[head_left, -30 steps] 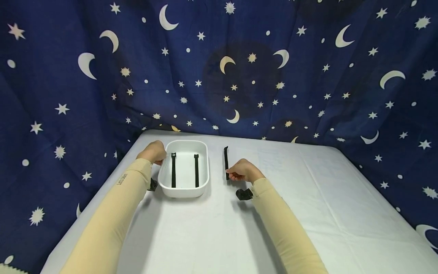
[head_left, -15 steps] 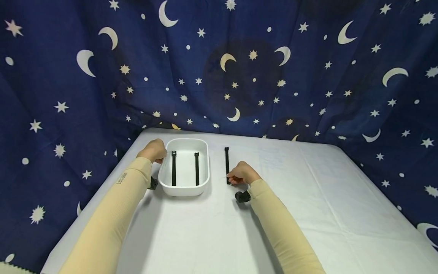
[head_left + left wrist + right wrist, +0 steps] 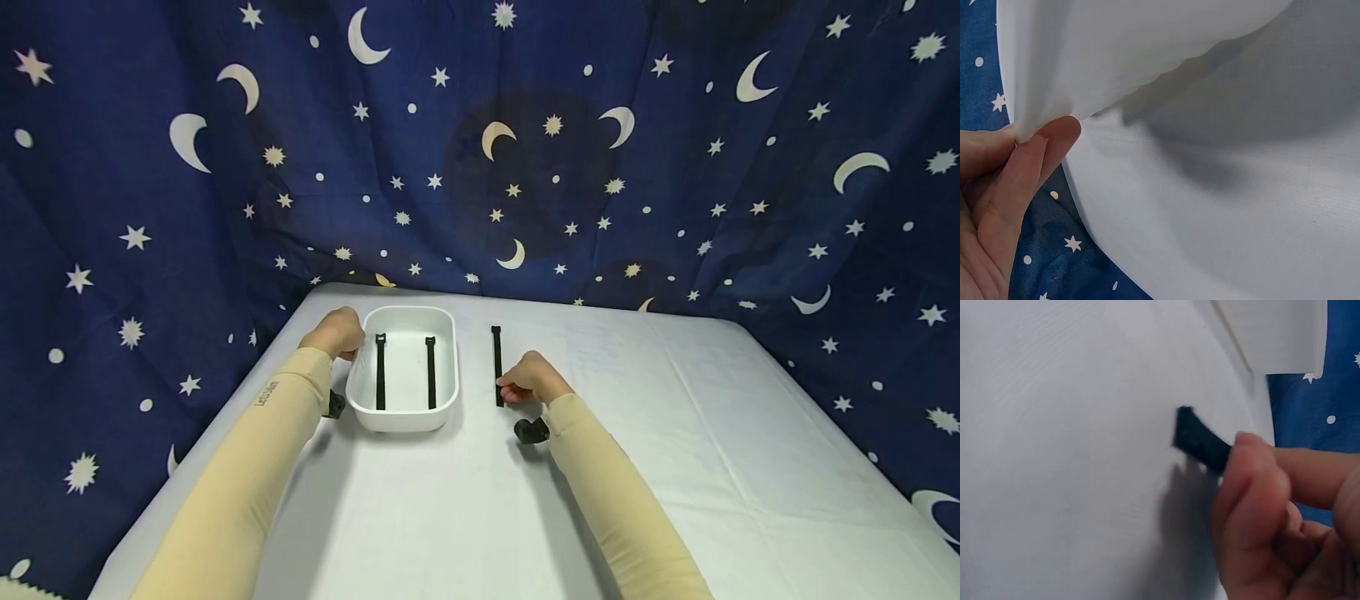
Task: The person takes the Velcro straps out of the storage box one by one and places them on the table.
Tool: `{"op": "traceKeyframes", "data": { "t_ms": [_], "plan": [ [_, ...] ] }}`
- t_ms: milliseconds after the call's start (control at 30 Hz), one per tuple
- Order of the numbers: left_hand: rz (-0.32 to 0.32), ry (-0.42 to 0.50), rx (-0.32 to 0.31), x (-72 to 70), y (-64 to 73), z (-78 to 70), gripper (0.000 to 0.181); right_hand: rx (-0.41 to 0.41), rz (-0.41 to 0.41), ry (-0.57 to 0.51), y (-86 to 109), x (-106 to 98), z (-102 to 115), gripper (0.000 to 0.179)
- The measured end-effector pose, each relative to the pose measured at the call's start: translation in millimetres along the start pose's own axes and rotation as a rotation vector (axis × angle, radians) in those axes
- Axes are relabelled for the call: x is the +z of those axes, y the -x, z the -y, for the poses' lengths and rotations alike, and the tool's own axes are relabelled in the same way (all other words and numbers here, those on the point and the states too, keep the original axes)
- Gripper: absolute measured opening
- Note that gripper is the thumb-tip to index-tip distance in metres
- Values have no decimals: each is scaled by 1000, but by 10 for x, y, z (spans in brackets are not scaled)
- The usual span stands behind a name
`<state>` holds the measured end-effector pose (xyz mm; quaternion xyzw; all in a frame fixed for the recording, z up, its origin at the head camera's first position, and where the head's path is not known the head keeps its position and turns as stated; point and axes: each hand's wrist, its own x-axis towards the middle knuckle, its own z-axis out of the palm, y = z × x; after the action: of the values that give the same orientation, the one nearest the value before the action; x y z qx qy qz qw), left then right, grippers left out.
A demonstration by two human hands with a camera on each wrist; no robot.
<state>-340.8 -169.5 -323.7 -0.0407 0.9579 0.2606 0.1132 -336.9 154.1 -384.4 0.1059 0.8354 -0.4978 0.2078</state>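
A white rectangular tub [image 3: 402,422] with rounded corners stands left of centre on the table. Inside it lie two black hook-and-loop cable straps, a left strap [image 3: 380,375] and a right strap [image 3: 431,375], side by side and lengthwise. My left hand [image 3: 335,333] is at the tub's left side; in the left wrist view its thumb and fingers pinch the tub's white edge. To the right of the tub, my right hand [image 3: 531,379] pinches a third black cable strap [image 3: 497,350] near its near end. That strap's end [image 3: 1200,440] sticks out past the fingertips in the right wrist view.
A white cloth covers the table [image 3: 420,517]. Behind and beside it hangs a dark blue curtain [image 3: 480,150] with moons and stars. Black wrist cameras sit below both forearms, the right camera [image 3: 532,431] close above the table.
The third strap has shifted slightly toward me in my right hand's pinch and its far end looks straighter. The left hand and tub have stayed put.
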Motion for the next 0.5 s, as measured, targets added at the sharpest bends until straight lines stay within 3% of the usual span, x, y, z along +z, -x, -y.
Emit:
{"op": "traceKeyframes", "data": {
  "t_ms": [500],
  "plan": [
    [-10, -7, -20, 25, -16, -17, 27, -144, -59, -123, 100, 58, 371, 11]
  ]
}}
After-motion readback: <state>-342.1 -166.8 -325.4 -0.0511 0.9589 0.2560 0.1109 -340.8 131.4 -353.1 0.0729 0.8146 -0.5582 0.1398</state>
